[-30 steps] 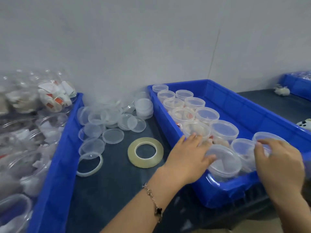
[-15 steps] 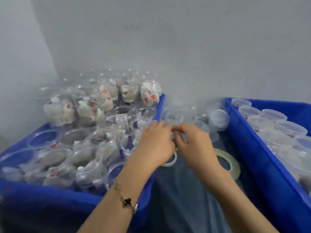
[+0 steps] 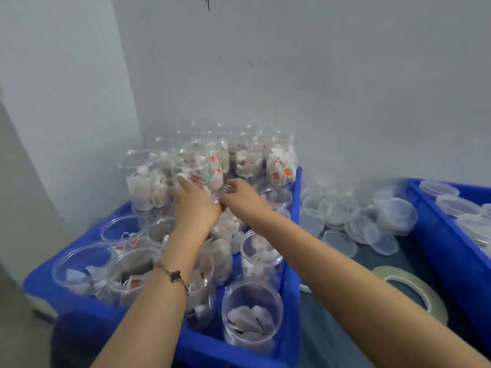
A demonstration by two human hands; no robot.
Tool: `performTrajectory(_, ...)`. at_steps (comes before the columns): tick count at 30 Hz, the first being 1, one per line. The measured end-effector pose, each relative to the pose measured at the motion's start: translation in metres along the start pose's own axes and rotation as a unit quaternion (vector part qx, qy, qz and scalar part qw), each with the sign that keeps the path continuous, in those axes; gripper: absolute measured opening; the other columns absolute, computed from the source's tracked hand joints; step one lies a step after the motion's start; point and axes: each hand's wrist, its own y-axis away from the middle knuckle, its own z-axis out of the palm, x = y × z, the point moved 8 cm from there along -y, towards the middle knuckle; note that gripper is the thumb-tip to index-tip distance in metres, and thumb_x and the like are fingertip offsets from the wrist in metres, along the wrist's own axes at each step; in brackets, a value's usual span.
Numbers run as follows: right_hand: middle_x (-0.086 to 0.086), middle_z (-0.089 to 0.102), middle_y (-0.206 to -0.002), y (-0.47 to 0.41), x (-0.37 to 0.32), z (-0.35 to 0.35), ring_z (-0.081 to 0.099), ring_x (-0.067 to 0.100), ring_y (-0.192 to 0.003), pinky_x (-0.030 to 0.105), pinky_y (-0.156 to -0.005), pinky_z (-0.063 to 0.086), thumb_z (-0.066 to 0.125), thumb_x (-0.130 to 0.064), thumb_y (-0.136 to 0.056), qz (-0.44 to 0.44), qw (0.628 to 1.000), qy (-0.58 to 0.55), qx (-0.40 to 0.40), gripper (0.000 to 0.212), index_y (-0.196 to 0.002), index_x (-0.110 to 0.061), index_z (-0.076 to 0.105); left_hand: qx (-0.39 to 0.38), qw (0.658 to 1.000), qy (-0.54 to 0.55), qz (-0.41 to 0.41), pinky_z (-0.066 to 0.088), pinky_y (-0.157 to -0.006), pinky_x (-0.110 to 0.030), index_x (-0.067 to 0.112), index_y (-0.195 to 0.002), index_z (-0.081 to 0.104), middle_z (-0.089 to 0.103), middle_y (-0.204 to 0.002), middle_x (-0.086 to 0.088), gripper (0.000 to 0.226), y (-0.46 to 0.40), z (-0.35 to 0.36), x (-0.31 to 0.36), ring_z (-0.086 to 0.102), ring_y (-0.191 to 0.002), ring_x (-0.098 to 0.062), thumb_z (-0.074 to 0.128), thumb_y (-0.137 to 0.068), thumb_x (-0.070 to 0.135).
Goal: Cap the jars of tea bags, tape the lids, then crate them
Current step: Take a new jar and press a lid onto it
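Deep in the blue crate (image 3: 291, 261), both hands' grips (image 3: 198, 205) (image 3: 243, 196) reach among open jars (image 3: 202, 168), grasp unclear.

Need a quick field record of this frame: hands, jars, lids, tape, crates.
left hand: reaching among stacked jars at the crate's far end, fingers extended; contact blurred
right hand: fingers curled beside the left hand; what it holds is unclear
open jars: uncapped, tea bags inside, in the left crate
loose lids: piled on the table between the crates
tape roll: flat on the table, untouched
right crate: holds capped jars
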Motion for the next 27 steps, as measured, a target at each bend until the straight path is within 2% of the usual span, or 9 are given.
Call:
performTrajectory(3, -0.001, 0.059, -0.104, -0.023, -0.005, 0.015, 0.060, 0.016, -0.092, 0.027, -0.072, 0.055, 0.047, -0.006, -0.087, 0.004, 0.996, -0.090, -0.028, 0.043, -0.129, -0.016, 0.043, 0.031, 0.998, 0.045, -0.007, 0.028, -0.112, -0.048, 0.007, -0.150, -0.010, 0.001, -0.156, -0.021, 0.115, -0.027, 0.001, -0.008, 0.019, -0.141, -0.039, 0.077, -0.076, 0.027)
performTrajectory(5, -0.009, 0.052, -0.101, -0.032, -0.010, 0.024, 0.053, 0.004, -0.075, 0.014, -0.048, 0.048, 0.047, 0.005, -0.086, -0.002, 0.990, -0.131, -0.054, 0.059, -0.139, -0.019, 0.035, 0.062, 0.997, 0.054, -0.006, 0.031, -0.110, -0.049, 0.006, -0.150, -0.003, 0.010, -0.155, -0.022, 0.109, -0.040, -0.002, -0.013, 0.023, -0.140, -0.039, 0.076, -0.076, 0.024)
performTrajectory(8, 0.009, 0.046, -0.135, -0.041, -0.016, 0.038, 0.052, 0.008, -0.069, 0.014, -0.039, 0.041, 0.049, 0.012, -0.087, -0.003, 0.981, -0.168, -0.100, 0.086, -0.151, -0.024, 0.006, 0.100, 0.992, 0.070, -0.012, 0.043, -0.100, -0.051, 0.001, -0.147, 0.014, 0.034, -0.146, -0.023, 0.104, -0.045, -0.010, -0.021, 0.039, -0.130, -0.040, 0.081, -0.069, 0.018)
performTrajectory(10, 0.014, 0.046, -0.140, -0.041, -0.016, 0.043, 0.055, 0.014, -0.074, 0.015, -0.047, 0.045, 0.046, 0.012, -0.087, -0.001, 0.981, -0.164, -0.104, 0.084, -0.152, -0.024, 0.008, 0.117, 0.991, 0.058, -0.004, 0.048, -0.092, -0.050, -0.001, -0.142, 0.024, 0.048, -0.135, -0.023, 0.095, -0.041, -0.012, -0.020, 0.048, -0.120, -0.041, 0.080, -0.067, 0.017)
performTrajectory(12, 0.010, 0.049, -0.139, -0.033, -0.017, 0.040, 0.059, 0.020, -0.095, 0.023, -0.072, 0.051, 0.047, 0.007, -0.088, -0.001, 0.983, -0.164, -0.085, 0.075, -0.151, -0.025, 0.019, 0.132, 0.990, 0.055, 0.007, 0.048, -0.091, -0.049, 0.000, -0.138, 0.030, 0.052, -0.130, -0.022, 0.080, -0.033, -0.016, -0.013, 0.051, -0.116, -0.041, 0.074, -0.074, 0.017)
performTrajectory(15, 0.002, 0.063, -0.118, -0.004, -0.025, 0.011, 0.059, 0.020, -0.107, 0.039, -0.096, 0.047, 0.049, -0.005, -0.088, -0.043, 0.986, -0.162, -0.002, 0.059, -0.141, -0.029, 0.038, 0.162, 0.985, 0.044, 0.038, 0.043, -0.098, -0.050, 0.002, -0.137, 0.033, 0.048, -0.133, -0.021, 0.059, -0.006, -0.023, 0.014, 0.047, -0.120, -0.040, 0.060, -0.086, 0.014)
performTrajectory(18, -0.011, 0.062, -0.079, 0.050, -0.011, -0.036, 0.056, 0.005, -0.074, 0.027, -0.072, 0.050, 0.049, -0.016, -0.090, -0.079, 0.970, -0.195, 0.118, 0.047, -0.135, -0.031, 0.046, 0.186, 0.970, 0.085, 0.130, 0.035, -0.105, -0.046, 0.001, -0.139, 0.033, 0.042, -0.137, -0.022, 0.058, 0.046, -0.019, 0.054, 0.040, -0.125, -0.039, 0.060, -0.088, 0.008)
performTrajectory(23, -0.030, 0.046, -0.113, 0.169, 0.036, -0.115, 0.046, -0.003, -0.110, 0.018, -0.090, 0.039, 0.059, -0.018, -0.085, -0.104, 0.914, -0.164, 0.357, 0.053, -0.123, -0.050, 0.040, 0.042, 0.972, 0.146, 0.182, 0.031, -0.102, -0.024, 0.015, -0.146, 0.023, 0.037, -0.139, -0.009, 0.077, 0.132, 0.053, 0.102, 0.040, -0.127, -0.020, 0.069, -0.086, 0.023)
performTrajectory(27, -0.005, 0.050, -0.113, 0.215, 0.093, -0.154, 0.052, 0.006, -0.099, 0.014, -0.082, 0.045, 0.062, 0.007, -0.081, -0.036, 0.885, -0.154, 0.438, 0.055, -0.121, -0.029, 0.047, -0.076, 0.963, 0.206, 0.157, 0.029, -0.085, -0.012, 0.030, -0.128, 0.042, 0.045, -0.119, 0.012, 0.035, 0.174, 0.126, 0.111, 0.043, -0.117, -0.007, 0.053, -0.095, 0.025)
